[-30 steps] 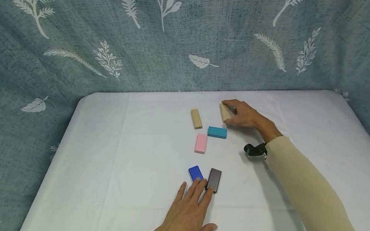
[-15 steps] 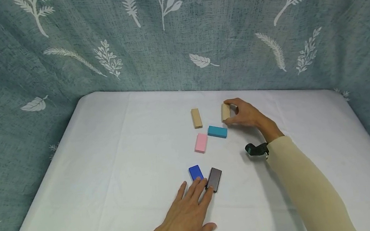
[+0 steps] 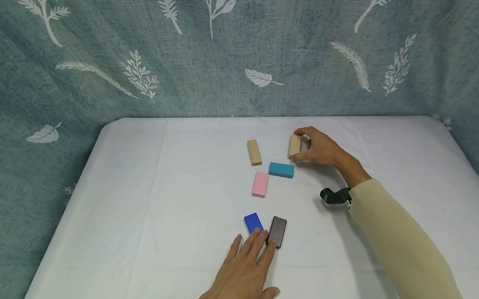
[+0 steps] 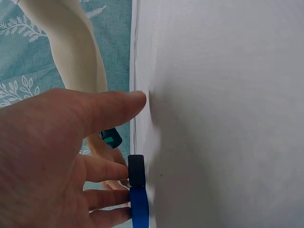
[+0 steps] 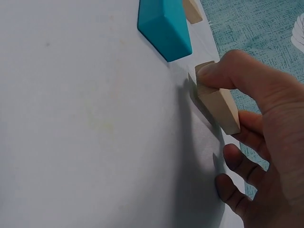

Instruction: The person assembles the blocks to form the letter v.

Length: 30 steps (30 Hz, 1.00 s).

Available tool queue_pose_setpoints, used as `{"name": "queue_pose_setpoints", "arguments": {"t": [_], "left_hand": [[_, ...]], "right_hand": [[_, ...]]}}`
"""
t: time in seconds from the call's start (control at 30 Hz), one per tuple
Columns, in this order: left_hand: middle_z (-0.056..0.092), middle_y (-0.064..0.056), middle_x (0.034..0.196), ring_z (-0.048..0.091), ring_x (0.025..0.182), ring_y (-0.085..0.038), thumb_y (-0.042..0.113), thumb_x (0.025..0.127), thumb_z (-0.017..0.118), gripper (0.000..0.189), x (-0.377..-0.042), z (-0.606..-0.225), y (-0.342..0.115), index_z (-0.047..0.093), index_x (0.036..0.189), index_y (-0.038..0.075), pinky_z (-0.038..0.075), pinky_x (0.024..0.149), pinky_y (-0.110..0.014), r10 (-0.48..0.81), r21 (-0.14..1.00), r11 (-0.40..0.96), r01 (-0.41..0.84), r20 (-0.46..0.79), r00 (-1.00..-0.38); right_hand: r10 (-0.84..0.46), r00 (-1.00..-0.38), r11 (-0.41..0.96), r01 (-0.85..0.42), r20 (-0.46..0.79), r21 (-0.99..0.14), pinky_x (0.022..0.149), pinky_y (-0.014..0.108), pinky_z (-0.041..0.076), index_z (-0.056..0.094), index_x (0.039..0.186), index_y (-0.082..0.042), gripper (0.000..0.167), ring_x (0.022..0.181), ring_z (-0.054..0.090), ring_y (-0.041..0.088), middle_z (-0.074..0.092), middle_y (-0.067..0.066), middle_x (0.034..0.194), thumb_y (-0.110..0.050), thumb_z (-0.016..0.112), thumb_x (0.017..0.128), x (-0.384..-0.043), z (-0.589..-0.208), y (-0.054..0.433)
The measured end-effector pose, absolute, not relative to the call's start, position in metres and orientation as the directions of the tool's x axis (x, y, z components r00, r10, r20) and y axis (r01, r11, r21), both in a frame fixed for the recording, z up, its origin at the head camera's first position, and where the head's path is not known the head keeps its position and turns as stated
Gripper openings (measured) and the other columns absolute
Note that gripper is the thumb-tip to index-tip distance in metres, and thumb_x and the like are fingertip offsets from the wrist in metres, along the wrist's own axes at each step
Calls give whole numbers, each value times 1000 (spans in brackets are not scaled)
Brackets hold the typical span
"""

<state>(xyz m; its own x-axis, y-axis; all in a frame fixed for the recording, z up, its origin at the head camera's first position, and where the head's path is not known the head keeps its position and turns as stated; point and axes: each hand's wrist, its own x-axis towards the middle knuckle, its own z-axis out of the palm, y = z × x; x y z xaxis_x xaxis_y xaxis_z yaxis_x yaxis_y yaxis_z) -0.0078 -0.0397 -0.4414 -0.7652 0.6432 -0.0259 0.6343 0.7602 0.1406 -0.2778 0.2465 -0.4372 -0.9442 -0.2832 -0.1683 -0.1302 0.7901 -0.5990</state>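
Observation:
My right hand [image 3: 318, 148] pinches a plain wooden block [image 3: 294, 146] by its two ends, thumb at the near end, at the back right of the group. In the right wrist view the held block [image 5: 222, 108] tilts close over the cloth. My left hand [image 3: 241, 283] lies with spread, straight fingers. Its fingertips touch the near ends of a blue block [image 3: 252, 222] and a dark grey block [image 3: 277, 232]. The left wrist view shows the dark block [image 4: 137, 170] and blue block [image 4: 139, 206] side by side at those fingertips.
A teal block [image 3: 281, 170] lies just in front of the held one, beside a pink block [image 3: 260, 184]. Another wooden block [image 3: 254, 152] lies to the left. White cloth [image 3: 174, 203] covers the table; a patterned curtain [image 3: 220, 71] hangs behind its far edge.
My right hand has shifted slightly to the right with the wooden block, whose far end has swung rightward, leaving it slanted. The left hand stays in place.

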Motion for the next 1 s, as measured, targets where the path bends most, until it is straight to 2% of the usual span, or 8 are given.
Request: {"name": "queue_pose_setpoints", "arguments": {"t": [0.13,0.5,0.77,1.0], "left_hand": [[33,-13,161,26,151,-29,58,90,68,84,-8,-441,-40,41,154,10,27,117,-54,644,141,760,635,-27,-765],[33,-13,161,26,151,-29,57,89,69,84,-8,-440,-39,42,153,10,27,118,-53,640,144,763,631,-30,-767],[32,-12,162,25,151,-29,57,89,69,85,-8,-439,-39,41,154,11,27,118,-53,639,150,764,627,-45,-768],[32,-13,161,25,151,-30,56,89,70,85,-7,-439,-39,41,154,9,27,117,-53,641,155,762,629,-42,-766]], "right_hand": [[-283,-947,790,-138,-154,-598,76,42,40,40,152,-6,83,96,47,31,49,18,130,-31,80,84,-274,-437,249],[-269,-953,827,-156,-136,-540,72,40,42,42,150,-8,82,97,50,30,45,17,141,-37,79,83,-260,-428,251],[-251,-962,842,-160,-111,-515,69,40,42,46,148,-10,82,95,52,29,51,15,130,-40,82,81,-241,-419,250],[-259,-964,848,-197,-60,-491,71,43,44,47,147,-12,81,96,56,27,54,12,128,-44,81,81,-224,-418,248]]}}
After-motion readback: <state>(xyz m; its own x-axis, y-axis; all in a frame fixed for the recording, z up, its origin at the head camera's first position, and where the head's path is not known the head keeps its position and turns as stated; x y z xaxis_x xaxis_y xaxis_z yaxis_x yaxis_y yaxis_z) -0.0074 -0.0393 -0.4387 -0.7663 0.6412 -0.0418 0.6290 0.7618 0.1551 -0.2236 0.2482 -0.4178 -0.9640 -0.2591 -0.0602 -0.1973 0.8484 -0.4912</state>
